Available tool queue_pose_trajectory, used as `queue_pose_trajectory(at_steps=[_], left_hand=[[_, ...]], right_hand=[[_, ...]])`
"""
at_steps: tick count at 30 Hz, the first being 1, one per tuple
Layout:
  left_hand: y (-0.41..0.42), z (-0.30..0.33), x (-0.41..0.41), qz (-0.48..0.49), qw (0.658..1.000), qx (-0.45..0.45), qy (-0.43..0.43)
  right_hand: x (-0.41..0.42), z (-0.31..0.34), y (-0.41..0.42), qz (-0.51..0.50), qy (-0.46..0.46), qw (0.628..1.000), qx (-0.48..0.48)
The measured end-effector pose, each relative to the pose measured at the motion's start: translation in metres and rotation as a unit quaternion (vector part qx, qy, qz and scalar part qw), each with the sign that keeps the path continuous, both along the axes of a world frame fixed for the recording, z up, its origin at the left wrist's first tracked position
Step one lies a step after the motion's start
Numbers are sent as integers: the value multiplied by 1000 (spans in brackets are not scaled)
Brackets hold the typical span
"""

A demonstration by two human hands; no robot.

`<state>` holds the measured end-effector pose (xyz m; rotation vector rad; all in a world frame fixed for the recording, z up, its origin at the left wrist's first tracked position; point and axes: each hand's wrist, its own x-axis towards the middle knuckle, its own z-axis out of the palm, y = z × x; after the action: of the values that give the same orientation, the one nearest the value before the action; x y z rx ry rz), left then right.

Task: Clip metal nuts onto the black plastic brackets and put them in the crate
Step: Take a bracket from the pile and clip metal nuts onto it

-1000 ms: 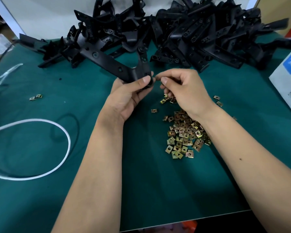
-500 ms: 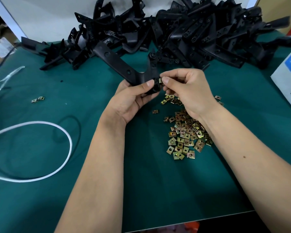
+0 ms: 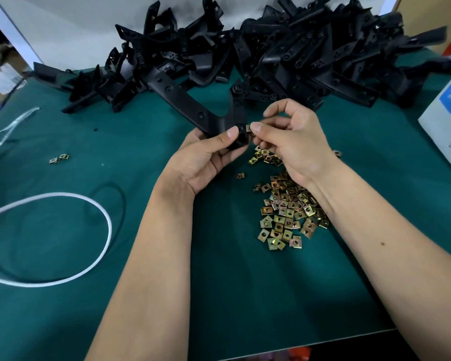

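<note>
Clipping step: left hand (image 3: 206,162) grips bracket (image 3: 193,110) above counter (image 3: 245,295); right hand (image 3: 292,142) pinches nut (image 3: 248,128) at its tab. Next: push nut fully on. Crate not in view.

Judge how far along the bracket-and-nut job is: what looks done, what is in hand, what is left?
Done: nothing finished is visible, and no crate is in view. In hand: the left hand grips one black bracket while the right hand pinches a metal nut at its end tab. Left: a big bracket pile and a heap of loose nuts.
</note>
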<state>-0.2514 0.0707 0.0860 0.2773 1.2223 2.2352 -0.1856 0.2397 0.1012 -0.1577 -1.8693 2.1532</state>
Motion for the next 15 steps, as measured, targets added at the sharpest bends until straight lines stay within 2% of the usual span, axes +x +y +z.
queue_pose_trajectory(at_steps=[8, 15], left_hand=[[0, 2, 1, -40, 997, 43, -51], [0, 3, 2, -53, 998, 6, -44]], right_hand=[[3, 4, -3, 48, 3, 996, -71], [5, 4, -5, 53, 14, 998, -45]])
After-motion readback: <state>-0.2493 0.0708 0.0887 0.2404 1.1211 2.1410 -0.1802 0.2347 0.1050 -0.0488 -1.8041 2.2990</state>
